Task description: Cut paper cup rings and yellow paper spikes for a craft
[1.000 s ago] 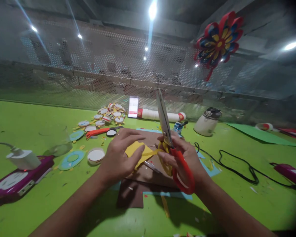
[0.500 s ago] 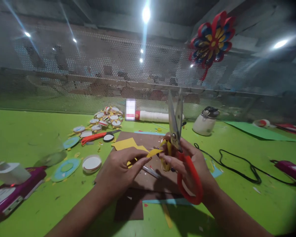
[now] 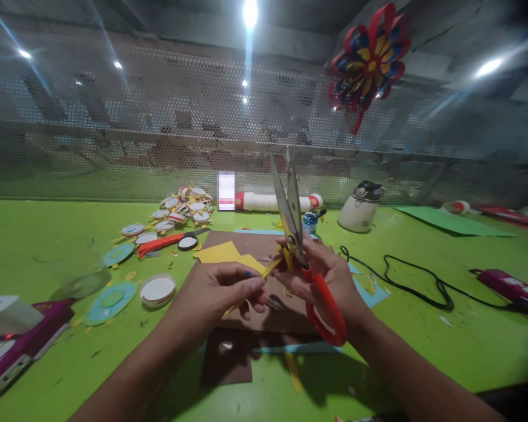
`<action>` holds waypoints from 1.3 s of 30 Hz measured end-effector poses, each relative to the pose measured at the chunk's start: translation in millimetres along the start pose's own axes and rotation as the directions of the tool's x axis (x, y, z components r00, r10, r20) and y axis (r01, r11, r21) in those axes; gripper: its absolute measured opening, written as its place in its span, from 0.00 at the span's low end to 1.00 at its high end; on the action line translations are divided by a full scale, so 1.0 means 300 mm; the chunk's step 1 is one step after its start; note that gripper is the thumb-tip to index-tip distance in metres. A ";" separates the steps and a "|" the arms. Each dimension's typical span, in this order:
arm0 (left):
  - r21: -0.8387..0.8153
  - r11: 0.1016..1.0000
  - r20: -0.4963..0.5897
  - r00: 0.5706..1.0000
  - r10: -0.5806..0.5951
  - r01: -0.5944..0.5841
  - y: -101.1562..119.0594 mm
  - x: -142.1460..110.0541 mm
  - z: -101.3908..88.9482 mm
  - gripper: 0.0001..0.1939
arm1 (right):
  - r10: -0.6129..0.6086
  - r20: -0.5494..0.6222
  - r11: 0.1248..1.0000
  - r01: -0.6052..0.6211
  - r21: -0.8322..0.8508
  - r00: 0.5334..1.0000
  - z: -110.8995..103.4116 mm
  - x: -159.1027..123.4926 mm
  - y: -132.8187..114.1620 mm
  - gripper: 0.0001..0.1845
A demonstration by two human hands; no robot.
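My left hand [image 3: 224, 290] pinches a narrow yellow paper strip [image 3: 271, 268] between thumb and forefinger. Close on its right, my right hand [image 3: 330, 281] holds red-handled scissors [image 3: 325, 313], their blades pointing up and slightly parted. The strip's far end runs up to the right fingertips, where the scissors and fingers partly hide it. Beneath both hands lies a brown sheet [image 3: 229, 237], with a piece of yellow paper [image 3: 220, 253] on it behind the left hand. A loose yellow strip [image 3: 293, 372] rests on the green table nearer to me.
Left are a white-topped round lid [image 3: 157, 291], a blue ring [image 3: 110, 303], another red-handled pair of scissors [image 3: 162, 243] and a pile of paper discs [image 3: 189, 205]. A phone [image 3: 226, 190], white roll [image 3: 268, 203] and white jar [image 3: 361, 208] stand behind. A black cord [image 3: 413, 293] lies right.
The scissors have tilted leftward in my right hand. The yellow piece in my left fingers has turned and now shows as a narrower strip. The whole view has shifted slightly.
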State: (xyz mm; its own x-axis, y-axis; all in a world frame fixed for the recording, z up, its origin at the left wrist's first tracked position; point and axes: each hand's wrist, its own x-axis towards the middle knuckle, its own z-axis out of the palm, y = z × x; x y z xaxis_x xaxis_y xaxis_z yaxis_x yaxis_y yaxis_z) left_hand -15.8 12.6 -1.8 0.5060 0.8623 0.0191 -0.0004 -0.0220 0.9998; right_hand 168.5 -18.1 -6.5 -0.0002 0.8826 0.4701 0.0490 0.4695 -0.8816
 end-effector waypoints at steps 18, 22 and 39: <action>-0.110 0.992 0.009 0.998 -0.063 0.063 -0.048 0.016 -0.008 0.10 | 0.069 0.005 0.992 -0.068 -0.108 0.998 0.026 0.005 -0.025 0.19; -0.071 0.995 -0.006 0.998 -0.067 0.067 -0.038 0.012 0.003 0.12 | 0.082 -0.011 0.992 -0.082 -0.092 0.997 0.019 0.005 -0.014 0.22; -0.051 0.979 0.167 0.968 -0.187 0.198 -0.043 0.008 0.007 0.17 | 0.141 0.032 0.990 -0.142 0.020 0.989 -0.013 0.027 0.007 0.21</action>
State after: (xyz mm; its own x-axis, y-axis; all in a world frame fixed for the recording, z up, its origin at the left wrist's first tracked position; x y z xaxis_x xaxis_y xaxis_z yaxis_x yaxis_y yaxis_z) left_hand -12.7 13.9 -14.6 0.6343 0.7542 -0.1699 0.0553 0.1750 0.9830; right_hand 172.6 -10.1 -4.5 -0.0249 0.9404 0.3391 0.0284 0.3397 -0.9401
